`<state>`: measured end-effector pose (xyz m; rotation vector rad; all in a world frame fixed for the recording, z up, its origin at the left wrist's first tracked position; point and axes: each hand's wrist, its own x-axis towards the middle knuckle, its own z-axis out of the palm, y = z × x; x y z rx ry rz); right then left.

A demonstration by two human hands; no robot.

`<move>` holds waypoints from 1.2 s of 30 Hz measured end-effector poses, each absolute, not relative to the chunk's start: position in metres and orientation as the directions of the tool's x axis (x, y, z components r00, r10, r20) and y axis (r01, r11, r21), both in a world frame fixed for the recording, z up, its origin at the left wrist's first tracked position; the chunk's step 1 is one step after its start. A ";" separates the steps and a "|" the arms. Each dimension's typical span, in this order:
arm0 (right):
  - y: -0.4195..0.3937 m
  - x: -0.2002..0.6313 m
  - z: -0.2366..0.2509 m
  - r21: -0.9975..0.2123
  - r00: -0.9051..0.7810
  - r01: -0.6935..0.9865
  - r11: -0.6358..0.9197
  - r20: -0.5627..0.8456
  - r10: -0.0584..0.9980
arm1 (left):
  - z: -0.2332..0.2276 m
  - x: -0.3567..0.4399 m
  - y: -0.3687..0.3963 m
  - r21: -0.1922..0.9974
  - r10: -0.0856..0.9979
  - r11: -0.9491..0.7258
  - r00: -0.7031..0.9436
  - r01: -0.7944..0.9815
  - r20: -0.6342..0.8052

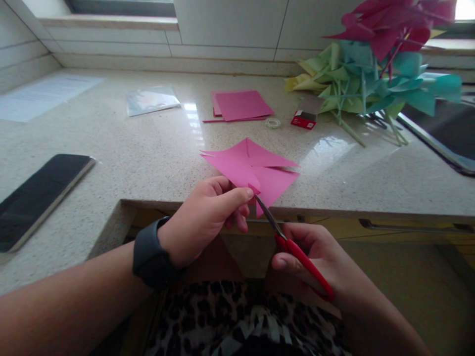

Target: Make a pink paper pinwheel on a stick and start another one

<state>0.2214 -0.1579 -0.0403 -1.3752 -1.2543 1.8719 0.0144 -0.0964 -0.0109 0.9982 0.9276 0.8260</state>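
Note:
A square of pink paper (247,160) with slits running in from its corners is held over the counter's front edge. My left hand (213,210) pinches its near part between thumb and fingers, where a small bit of paper is folded up. My right hand (311,257) grips a pair of red-handled scissors (274,225). Their blades point up and left, and the tips reach the paper's near corner beside my left thumb. The blades look closed or nearly so; the paper partly hides the tips.
Behind the paper lie a stack of pink sheets (243,105), a roll of tape (273,123) and a small red box (304,119). Paper pinwheels (371,74) lean at the right near a sink (445,133). A phone (40,193), a clear packet (152,100) and a printed sheet (48,94) lie left.

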 end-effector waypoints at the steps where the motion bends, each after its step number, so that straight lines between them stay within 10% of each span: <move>1: -0.158 0.222 -0.040 -0.884 -0.365 0.139 -0.447 -0.465 0.807 | -0.011 0.014 -0.096 0.933 0.888 0.329 0.383 -0.146 -0.253; 21: -0.155 0.241 -0.035 -0.876 -0.407 0.281 -0.392 -0.479 0.778 | -0.010 0.011 -0.094 0.929 0.848 0.359 0.448 -0.093 -0.282; 36: -0.153 0.252 -0.040 -0.964 -0.332 0.058 -0.261 -0.265 0.905 | 0.000 0.015 -0.094 0.921 0.872 0.382 0.359 -0.080 -0.331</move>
